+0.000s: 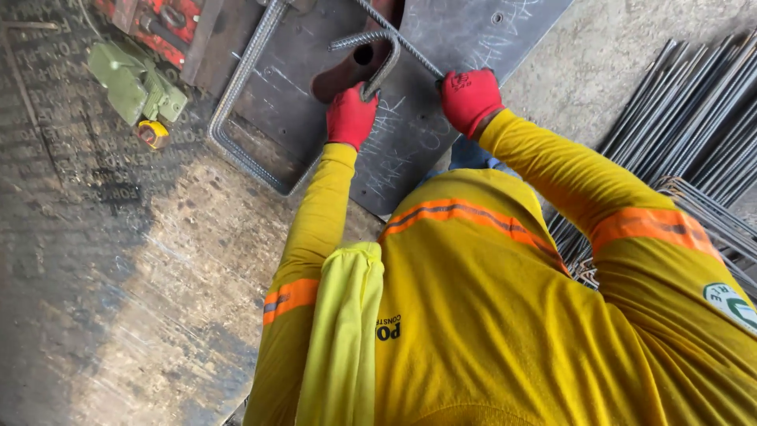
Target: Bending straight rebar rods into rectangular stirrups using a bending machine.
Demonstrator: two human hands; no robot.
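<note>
Left hand [351,117] in a red glove grips the bent rebar [251,55] at its hooked end; right hand [468,98] clamps the straight leg. Bar lies on the steel plate [441,31]. Rebar bundle [694,102] crowds the right; open floor [118,276] left.

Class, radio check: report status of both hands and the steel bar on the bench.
Left hand gloved red, gripping the bent rebar. Right hand gripping its straight end. Bar lies on the steel plate. Nothing blocking; rebar bundle off right.
</note>
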